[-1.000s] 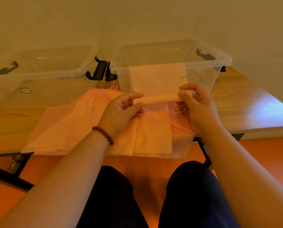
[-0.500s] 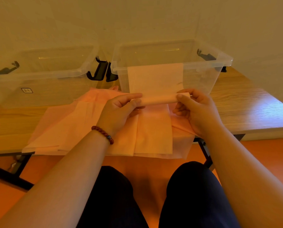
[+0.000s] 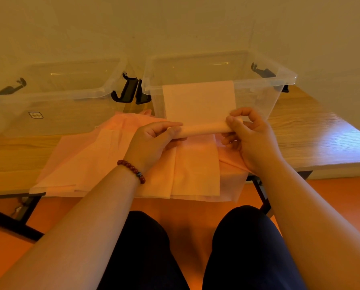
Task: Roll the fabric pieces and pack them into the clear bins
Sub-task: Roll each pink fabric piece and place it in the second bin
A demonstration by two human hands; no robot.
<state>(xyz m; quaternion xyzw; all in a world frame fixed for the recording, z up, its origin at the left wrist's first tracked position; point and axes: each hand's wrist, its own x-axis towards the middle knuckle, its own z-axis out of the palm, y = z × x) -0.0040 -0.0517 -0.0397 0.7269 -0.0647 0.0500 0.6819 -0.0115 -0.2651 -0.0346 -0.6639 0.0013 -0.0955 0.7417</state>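
A pale pink fabric strip [image 3: 199, 101] lies up against the front wall of the right clear bin [image 3: 283, 80], and its near end is wound into a tight roll [image 3: 204, 129]. My left hand [image 3: 151, 141] pinches the roll's left end between thumb and fingers. My right hand [image 3: 250, 135] grips the right end with curled fingers. More flat pink fabric pieces [image 3: 103, 164] are spread on the wooden table [image 3: 312, 139] under my hands. The left clear bin [image 3: 49, 101] stands beside the right one.
Black latch handles [image 3: 131, 91] sit between the two bins. The wall rises right behind them. Fabric overhangs the table's near edge above my knees [image 3: 195, 248]. Black table legs [image 3: 11, 222] and an orange floor lie below.
Both hands have turned the roll a little further up the strip, so the roll sits slightly higher and the flat part against the bin is shorter.
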